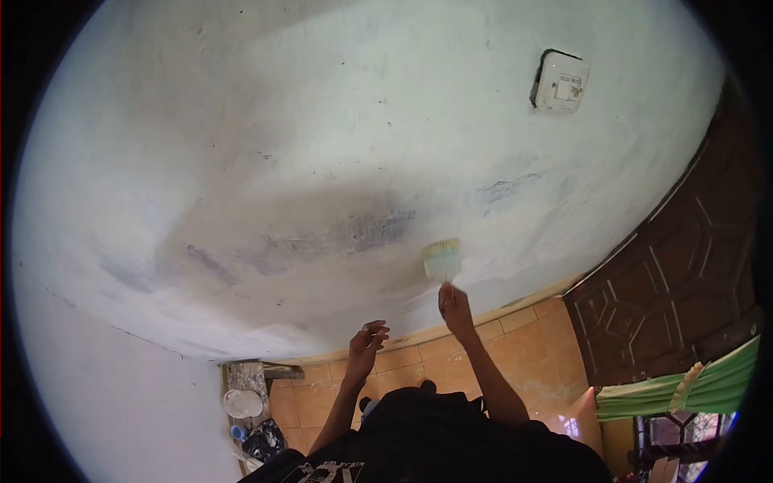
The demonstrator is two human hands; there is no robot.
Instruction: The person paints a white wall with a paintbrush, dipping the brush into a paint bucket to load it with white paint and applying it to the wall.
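Note:
My right hand [455, 307] grips the handle of a wide paintbrush [442, 260], closed around it. The brush points up, its pale, paint-coated head against or close over the wall [338, 145], bristle tips yellowish. Lower and to the left, my left hand [368, 341] is raised before the wall, its fingers loosely bent and apart. A small pale spot shows at those fingers. The wall is whitish, with grey-purple smudges and rough patches left of the brush and above it.
A white light switch [561, 82] sits at the upper right of the wall. A dark panelled door [668, 274] and green curtain [684, 394] are to the right. At lower left, a paint-spattered bench [245, 375] bears a white tub [242, 404]. Orange tiles [515, 354] cover the floor.

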